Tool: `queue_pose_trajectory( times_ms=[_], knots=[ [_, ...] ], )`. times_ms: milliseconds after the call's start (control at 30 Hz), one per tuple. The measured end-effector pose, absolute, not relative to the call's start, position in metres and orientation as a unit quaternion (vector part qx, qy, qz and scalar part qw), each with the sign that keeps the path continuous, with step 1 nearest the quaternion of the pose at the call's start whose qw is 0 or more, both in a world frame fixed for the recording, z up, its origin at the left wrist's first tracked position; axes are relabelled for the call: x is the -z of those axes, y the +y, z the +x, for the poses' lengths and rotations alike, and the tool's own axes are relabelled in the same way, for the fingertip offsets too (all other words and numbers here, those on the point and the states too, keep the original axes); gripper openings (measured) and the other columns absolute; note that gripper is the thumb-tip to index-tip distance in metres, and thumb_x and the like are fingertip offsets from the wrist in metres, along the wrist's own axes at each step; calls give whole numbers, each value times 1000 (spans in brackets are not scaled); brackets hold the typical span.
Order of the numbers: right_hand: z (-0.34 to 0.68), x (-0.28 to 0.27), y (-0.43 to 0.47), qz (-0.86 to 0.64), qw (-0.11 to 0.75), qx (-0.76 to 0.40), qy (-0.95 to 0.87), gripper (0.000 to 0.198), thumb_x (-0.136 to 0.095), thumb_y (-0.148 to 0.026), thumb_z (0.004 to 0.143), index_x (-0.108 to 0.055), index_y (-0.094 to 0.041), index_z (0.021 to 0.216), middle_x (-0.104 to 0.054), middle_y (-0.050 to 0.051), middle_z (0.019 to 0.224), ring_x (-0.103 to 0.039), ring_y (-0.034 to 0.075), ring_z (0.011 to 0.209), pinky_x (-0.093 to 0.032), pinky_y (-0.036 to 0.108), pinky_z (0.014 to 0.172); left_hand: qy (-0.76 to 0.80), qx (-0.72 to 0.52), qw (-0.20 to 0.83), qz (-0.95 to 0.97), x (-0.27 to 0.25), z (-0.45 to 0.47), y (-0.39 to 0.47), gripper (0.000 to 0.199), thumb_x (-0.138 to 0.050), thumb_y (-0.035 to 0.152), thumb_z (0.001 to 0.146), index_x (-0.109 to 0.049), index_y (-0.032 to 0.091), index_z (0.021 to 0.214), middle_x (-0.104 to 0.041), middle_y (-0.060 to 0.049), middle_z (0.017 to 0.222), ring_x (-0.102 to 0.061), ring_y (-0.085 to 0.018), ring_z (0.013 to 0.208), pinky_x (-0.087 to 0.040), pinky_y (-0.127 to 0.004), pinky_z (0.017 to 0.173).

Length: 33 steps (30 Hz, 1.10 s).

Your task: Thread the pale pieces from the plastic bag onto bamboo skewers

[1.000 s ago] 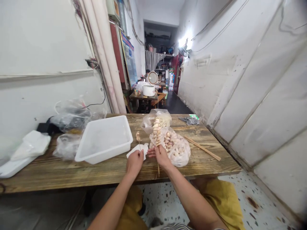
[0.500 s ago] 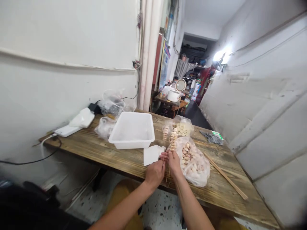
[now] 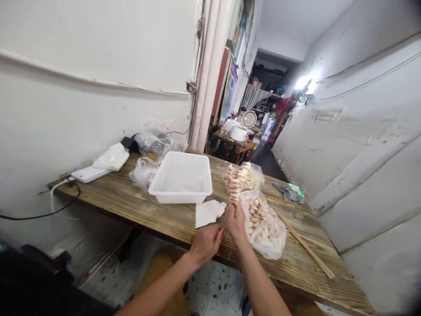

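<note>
My right hand (image 3: 236, 221) is closed around the lower part of several garlic skewers (image 3: 237, 186). Threaded cloves rise above the fist and fan out at the top. My left hand (image 3: 207, 242) is at the table's front edge, left of the skewers' lower ends, its fingers curled; whatever they grip is hidden. Just beyond it lies a white sheet of paper (image 3: 206, 214). An open plastic bag of garlic cloves (image 3: 263, 224) rests against the right side of my right hand. Behind the skewers is another bag with pale slices or cloves (image 3: 253, 179).
A white plastic tub (image 3: 180, 198) stands left of centre on the wooden table (image 3: 148, 213). Bare wooden sticks (image 3: 307, 248) lie at the right, with a grey crumpled item (image 3: 291, 194) beyond. Crumpled clear bags (image 3: 154, 138) and a white power bank-like box (image 3: 87, 174) are at the left.
The garlic skewers have come up more upright in my right hand and their tops fan apart. My left hand has drawn away from the right, down and left.
</note>
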State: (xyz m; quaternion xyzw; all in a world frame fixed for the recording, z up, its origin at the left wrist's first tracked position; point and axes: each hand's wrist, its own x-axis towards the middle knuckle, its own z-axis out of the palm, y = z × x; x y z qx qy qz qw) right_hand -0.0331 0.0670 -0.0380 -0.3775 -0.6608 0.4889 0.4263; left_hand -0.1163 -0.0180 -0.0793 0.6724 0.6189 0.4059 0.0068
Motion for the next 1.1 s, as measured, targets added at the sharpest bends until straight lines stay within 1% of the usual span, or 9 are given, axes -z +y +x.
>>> queue_pose_trajectory(
  times_ms=[100, 200, 333, 400, 633, 767, 967, 1033, 1100],
  knots=[
    [-35, 38, 77, -394, 443, -429, -682, 15, -36, -33, 87, -44, -23, 94, -51, -2, 60, -50, 15, 49, -41, 25, 47, 643, -415, 21, 644, 85, -124, -23, 30, -33, 28, 90, -60, 19, 84, -64, -5, 70, -61, -16, 66, -42, -26, 62],
    [-38, 37, 79, -399, 453, -376, -703, 14, -35, -30, 87, -45, -23, 94, -50, -3, 58, -51, 17, 49, -41, 26, 49, 656, -428, 25, 622, 96, -129, -22, 31, -32, 31, 90, -61, 20, 91, -67, -5, 75, -63, -17, 68, -44, -25, 63],
    [-40, 41, 74, -411, 478, -305, -714, 13, -38, -29, 84, -48, -22, 89, -55, 3, 74, -56, 21, 72, -44, 31, 67, 644, -429, 19, 633, 103, -131, -19, 33, -33, 32, 89, -63, 21, 91, -68, -6, 76, -64, -18, 69, -46, -25, 64],
    [-40, 48, 73, -422, 490, -283, -709, 11, -40, -28, 82, -48, -21, 85, -56, 4, 75, -55, 22, 76, -43, 32, 70, 649, -418, 17, 636, 104, -131, -18, 32, -34, 33, 89, -64, 21, 90, -69, -6, 75, -64, -18, 69, -46, -25, 63],
    [-38, 74, 77, -436, 514, -253, -693, 9, -40, -30, 77, -43, -21, 80, -57, 6, 76, -55, 21, 72, -44, 31, 69, 663, -394, 38, 635, 104, -134, -17, 30, -38, 35, 88, -64, 21, 91, -71, -5, 80, -65, -19, 68, -47, -26, 62],
    [-41, 71, 75, -424, 511, -257, -702, 11, -40, -33, 78, -41, -22, 77, -56, 4, 70, -53, 19, 66, -44, 30, 64, 676, -380, 45, 630, 101, -136, -17, 29, -41, 36, 86, -65, 21, 90, -71, -5, 80, -66, -20, 69, -46, -26, 59],
    [-13, 30, 54, -412, 519, -257, -703, 10, -43, -30, 76, -40, -22, 72, -48, -3, 62, -46, 13, 58, -39, 23, 55, 696, -366, 79, 613, 94, -138, -21, 26, -45, 36, 84, -66, 22, 88, -71, -4, 75, -64, -17, 60, -43, -24, 52],
    [17, 9, 40, -424, 531, -246, -691, 15, -47, -30, 75, -38, -21, 67, -43, -5, 60, -42, 11, 55, -36, 21, 53, 691, -369, 96, 615, 93, -144, -21, 26, -46, 37, 82, -67, 23, 87, -71, -5, 75, -64, -19, 63, -43, -24, 50],
    [54, -9, 21, -418, 542, -293, -667, 26, -55, -34, 75, -37, -20, 63, -41, -5, 60, -38, 9, 54, -35, 21, 52, 672, -373, 126, 627, 93, -150, -19, 24, -46, 35, 81, -68, 25, 85, -70, -4, 77, -65, -22, 72, -45, -26, 51]
  ],
)
